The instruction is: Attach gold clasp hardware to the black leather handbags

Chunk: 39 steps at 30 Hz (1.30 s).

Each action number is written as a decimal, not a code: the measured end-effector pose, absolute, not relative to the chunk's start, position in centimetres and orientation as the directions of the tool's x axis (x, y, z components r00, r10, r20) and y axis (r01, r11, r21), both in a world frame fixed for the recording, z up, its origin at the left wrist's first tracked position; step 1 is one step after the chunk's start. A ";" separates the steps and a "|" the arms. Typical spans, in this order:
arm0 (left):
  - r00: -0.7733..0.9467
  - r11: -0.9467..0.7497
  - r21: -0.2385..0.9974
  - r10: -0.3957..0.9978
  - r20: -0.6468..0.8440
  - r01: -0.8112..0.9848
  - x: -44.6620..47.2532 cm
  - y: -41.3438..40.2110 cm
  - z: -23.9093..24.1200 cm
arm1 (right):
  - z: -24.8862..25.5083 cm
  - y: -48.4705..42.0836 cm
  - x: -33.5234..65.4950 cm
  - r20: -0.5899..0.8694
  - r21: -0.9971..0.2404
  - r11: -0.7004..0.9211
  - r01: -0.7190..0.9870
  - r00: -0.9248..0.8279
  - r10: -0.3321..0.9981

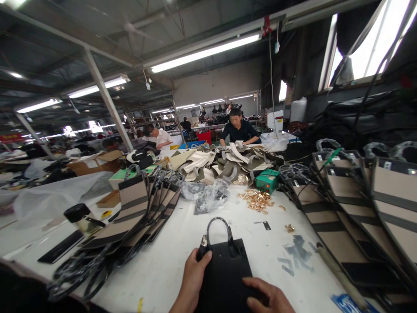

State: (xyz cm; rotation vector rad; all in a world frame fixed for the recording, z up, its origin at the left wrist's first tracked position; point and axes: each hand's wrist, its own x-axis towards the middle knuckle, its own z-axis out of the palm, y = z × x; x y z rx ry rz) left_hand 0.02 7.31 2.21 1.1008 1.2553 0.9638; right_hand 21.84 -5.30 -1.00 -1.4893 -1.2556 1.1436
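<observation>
The left hand clamps the black panel between thumb and fingers by its handle, apparently for steadiness, while the right hand has fingers at the opposite edge, whether pinching cannot be told, gold-coloured fittings lying beyond them, presumably for reach.

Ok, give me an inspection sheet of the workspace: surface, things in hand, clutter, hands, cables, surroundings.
Surface: white tabletop, partly covered.
Things in hand: flat black bag piece with a plastic-wrapped loop handle.
Clutter: pile of small gold-coloured metal pieces; crumpled clear plastic; striped beige-and-black panels stacked left and right.
Hands: left hand grips the bag piece beside the handle; right hand at its right edge, grip unclear.
Cables: pale cord hanging near a boxy white machine.
Surroundings: co-worker in a dark shirt opposite; long lit tube lamp overhead.
</observation>
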 end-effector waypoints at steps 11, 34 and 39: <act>0.009 0.461 0.864 0.883 -0.469 -0.203 -0.7 7.1 2.4 | 2.6 -6.2 21.8 -0.169 -0.971 -0.187 0.147 0.126 0.978; 0.228 0.602 0.687 0.795 -0.562 -0.407 -0.2 7.0 2.0 | 0.4 12.6 37.4 0.059 -0.411 -0.374 0.831 0.434 0.899; 0.148 0.459 0.869 0.887 -0.437 -0.184 -1.4 6.1 0.5 | 1.0 12.3 38.3 0.040 -0.416 -0.351 0.839 0.402 0.915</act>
